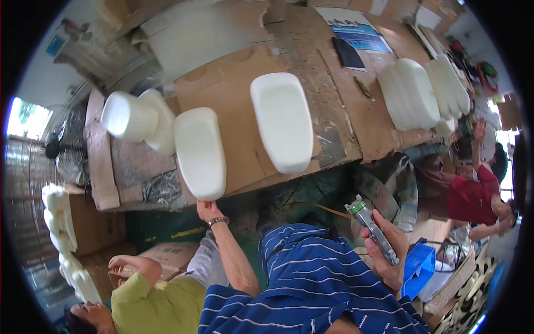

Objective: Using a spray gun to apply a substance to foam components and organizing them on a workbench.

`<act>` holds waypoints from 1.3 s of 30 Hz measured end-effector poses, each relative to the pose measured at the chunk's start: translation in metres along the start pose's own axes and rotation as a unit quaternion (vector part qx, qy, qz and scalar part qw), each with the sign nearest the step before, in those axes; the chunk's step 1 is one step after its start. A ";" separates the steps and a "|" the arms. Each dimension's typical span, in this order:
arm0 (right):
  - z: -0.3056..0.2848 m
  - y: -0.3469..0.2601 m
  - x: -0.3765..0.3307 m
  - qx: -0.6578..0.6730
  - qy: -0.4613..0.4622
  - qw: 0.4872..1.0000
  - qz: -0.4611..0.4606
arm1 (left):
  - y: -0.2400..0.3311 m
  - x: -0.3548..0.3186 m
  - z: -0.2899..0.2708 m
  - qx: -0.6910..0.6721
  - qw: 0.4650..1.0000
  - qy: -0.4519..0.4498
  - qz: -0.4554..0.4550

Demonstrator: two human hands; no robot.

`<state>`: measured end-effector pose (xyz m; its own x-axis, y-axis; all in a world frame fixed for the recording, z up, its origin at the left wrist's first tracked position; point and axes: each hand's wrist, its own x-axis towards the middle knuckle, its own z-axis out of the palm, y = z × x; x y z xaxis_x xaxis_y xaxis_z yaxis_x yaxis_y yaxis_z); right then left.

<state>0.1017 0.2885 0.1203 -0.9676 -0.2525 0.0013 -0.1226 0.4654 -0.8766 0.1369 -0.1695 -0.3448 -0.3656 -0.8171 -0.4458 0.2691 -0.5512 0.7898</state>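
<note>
My left hand (208, 209), with a watch on the wrist, touches the near end of a white oblong foam cushion (200, 151) that lies on the cardboard-covered workbench (345, 139). My right hand (389, 245) holds a metal spray gun (371, 228) with a green collar, nozzle pointing up toward the bench. A second white oblong foam cushion (281, 119) lies to the right of the first, apart from both hands.
A stack of white foam pieces (414, 92) sits at the bench's right end, and a round white foam part (136, 117) at its left. One person in yellow-green (144, 295) crouches lower left; another in red (473, 195) is at right. A blue crate (418, 267) stands near my right hand.
</note>
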 end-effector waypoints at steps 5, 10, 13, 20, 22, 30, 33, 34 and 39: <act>-0.001 0.009 -0.008 -0.015 0.024 0.999 0.020 | -0.035 -0.078 0.050 0.319 0.918 0.074 0.225; -0.007 0.016 -0.020 -0.009 0.046 0.997 0.059 | -0.039 -0.192 0.200 0.256 0.940 -0.173 -0.145; -0.012 0.016 -0.024 -0.042 0.057 0.996 0.061 | -0.061 -0.188 0.245 0.257 0.879 -0.307 -0.260; -0.023 0.035 -0.035 0.022 0.036 0.999 -0.004 | -0.107 -0.179 0.262 0.209 0.872 -0.304 -0.322; -0.028 0.041 -0.043 0.026 0.043 0.999 -0.003 | -0.115 -0.191 0.270 0.220 0.875 -0.305 -0.306; -0.043 0.057 -0.064 0.021 0.074 0.997 0.024 | -0.113 -0.216 0.244 0.200 0.888 -0.309 -0.277; -0.047 0.064 -0.068 0.033 0.087 0.996 -0.009 | -0.126 -0.221 0.229 0.155 0.883 -0.350 -0.270; -0.049 0.066 -0.069 0.037 0.081 0.996 -0.004 | -0.126 -0.222 0.228 0.134 0.885 -0.356 -0.267; -0.065 0.076 -0.067 0.068 0.030 0.997 -0.021 | -0.134 -0.203 0.215 0.111 0.914 -0.306 -0.242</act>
<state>0.1434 0.3959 0.0851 -0.9740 -0.2171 0.0651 -0.1371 0.3354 -0.9320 -0.0166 0.1069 -0.2699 -0.8418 -0.2017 -0.5007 -0.2187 -0.7206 0.6579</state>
